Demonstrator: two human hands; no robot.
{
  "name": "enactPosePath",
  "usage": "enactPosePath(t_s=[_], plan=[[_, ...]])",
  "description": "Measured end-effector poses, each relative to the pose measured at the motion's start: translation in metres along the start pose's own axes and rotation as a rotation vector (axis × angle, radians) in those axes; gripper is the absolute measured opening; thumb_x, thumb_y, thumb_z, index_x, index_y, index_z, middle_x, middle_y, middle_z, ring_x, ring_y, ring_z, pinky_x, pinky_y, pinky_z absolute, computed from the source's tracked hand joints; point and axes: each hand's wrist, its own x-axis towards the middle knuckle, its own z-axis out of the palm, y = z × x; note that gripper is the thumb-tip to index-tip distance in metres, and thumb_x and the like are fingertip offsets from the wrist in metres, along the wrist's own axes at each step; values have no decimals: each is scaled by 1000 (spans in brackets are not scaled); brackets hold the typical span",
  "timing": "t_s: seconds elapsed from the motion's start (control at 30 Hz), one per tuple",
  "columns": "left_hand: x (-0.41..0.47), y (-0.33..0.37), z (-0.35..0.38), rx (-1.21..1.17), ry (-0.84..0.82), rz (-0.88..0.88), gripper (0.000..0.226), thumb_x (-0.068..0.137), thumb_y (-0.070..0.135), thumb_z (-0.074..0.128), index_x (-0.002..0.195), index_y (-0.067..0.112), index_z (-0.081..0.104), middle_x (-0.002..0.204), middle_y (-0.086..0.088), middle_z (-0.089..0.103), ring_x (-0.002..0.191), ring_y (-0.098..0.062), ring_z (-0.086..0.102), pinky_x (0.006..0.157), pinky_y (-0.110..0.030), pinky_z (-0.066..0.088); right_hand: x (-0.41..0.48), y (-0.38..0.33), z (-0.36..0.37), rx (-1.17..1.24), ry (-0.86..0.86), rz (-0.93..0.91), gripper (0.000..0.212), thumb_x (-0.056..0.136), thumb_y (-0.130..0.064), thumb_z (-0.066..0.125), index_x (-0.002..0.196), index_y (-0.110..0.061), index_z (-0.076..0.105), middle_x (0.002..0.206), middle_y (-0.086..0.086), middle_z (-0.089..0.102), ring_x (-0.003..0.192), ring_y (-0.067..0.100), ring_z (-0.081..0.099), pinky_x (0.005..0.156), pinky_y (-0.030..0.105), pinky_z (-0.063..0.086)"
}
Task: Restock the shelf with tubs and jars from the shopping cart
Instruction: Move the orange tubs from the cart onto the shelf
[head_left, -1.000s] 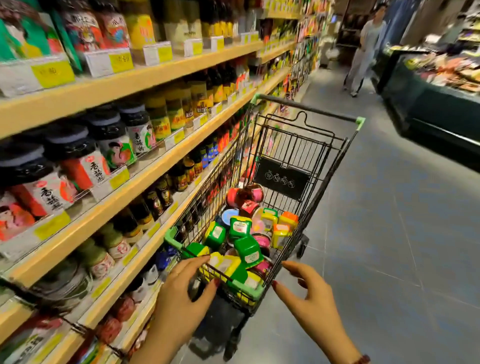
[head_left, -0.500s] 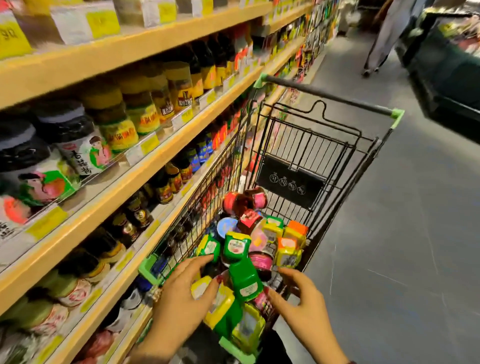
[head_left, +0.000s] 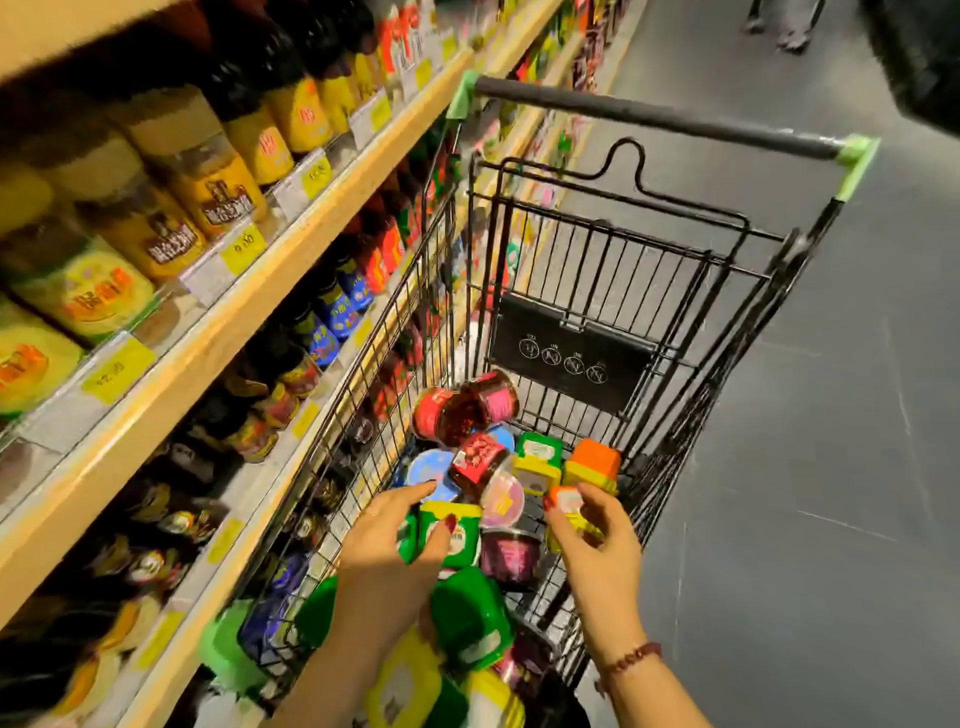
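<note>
Tubs (head_left: 470, 618), jars (head_left: 467, 410) in cart (head_left: 597, 260), L hand (head_left: 384, 561) spread on green tub (head_left: 460, 543), R hand (head_left: 597, 551) pinching orange-lid tub (head_left: 569, 501), shelf (head_left: 311, 218) beside

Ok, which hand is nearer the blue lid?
Left. The left hand has its index fingertip at the near edge of the blue lid. The right hand is across the cart, pinching a small orange tub.

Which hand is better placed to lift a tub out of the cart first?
Likely the right hand: it grips an orange-lidded tub; the left hand only rests on a green-lidded tub.
</note>
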Motion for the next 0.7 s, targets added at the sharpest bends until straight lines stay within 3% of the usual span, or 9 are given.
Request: enactPosePath(t_s=[0.1, 0.23, 0.3, 0.37, 0.47, 0.57, 0.6, 0.7], plan=[[24, -7, 10, 51, -55, 60, 44, 76, 41, 54, 110, 17, 67, 105, 11, 60, 95, 5, 48, 84, -8, 34, 11, 8, 18, 39, 73, 43, 30, 77, -13, 77, 97, -30, 62, 103, 0, 64, 95, 12, 61, 84, 33, 52], [57, -26, 25, 30, -198, 8, 35, 84, 25, 67, 119, 21, 62, 116, 13, 55, 108, -7, 50, 91, -23, 37, 24, 24, 43, 99, 183, 124, 29, 80, -10, 74, 102, -24, 62, 100, -8, 63, 92, 2, 59, 79, 15, 47], [69, -40, 34, -19, -248, -10, 34, 84, 23, 69, 118, 26, 61, 120, 13, 56, 109, -5, 49, 91, -23, 38, 32, 37, 54, 138, 287, 183, 27, 82, -7, 71, 102, -24, 61, 96, -11, 61, 86, -3, 57, 71, 6, 43], [83, -55, 45, -78, -283, -39, 33, 84, 22, 69, 114, 31, 60, 120, 14, 56, 108, -3, 49, 87, -12, 39, 42, 55, 65, 170, 416, 245, 28, 84, -5, 69, 111, -11, 63, 102, -1, 63, 88, 3, 58, 68, 4, 44], [101, -62, 64, -111, -345, -19, 34, 85, 18, 68, 105, 41, 53, 108, 25, 52, 95, 4, 47, 74, 2, 29, 59, 85, 77, 214, 587, 338, 32, 86, -3, 66, 118, -1, 61, 110, 8, 61, 99, 15, 57, 77, 10, 48], [116, -62, 84, -180, -402, 9, 28, 82, 21, 70, 89, 43, 54, 85, 35, 59, 84, 20, 51, 72, 2, 36, 75, 116, 83, 177, 703, 453, 28, 88, -11, 66, 115, -6, 62, 106, 9, 62, 98, 21, 59, 90, 37, 50], [120, -65, 92, -195, -411, 14, 21, 80, 26, 70, 89, 40, 58, 83, 33, 61, 83, 22, 51, 72, 0, 39, 80, 125, 84, 177, 736, 481, 27, 88, -14, 66, 113, -6, 63, 104, 11, 63, 98, 24, 60, 90, 41, 51], [129, -77, 112, -158, -399, 47, 21, 77, 24, 72, 97, 26, 65, 89, 28, 54, 82, 22, 50, 71, 0, 37, 96, 147, 81, 282, 853, 623, 22, 89, -19, 67, 105, -6, 63, 100, 13, 63, 92, 25, 59, 84, 37, 49]])
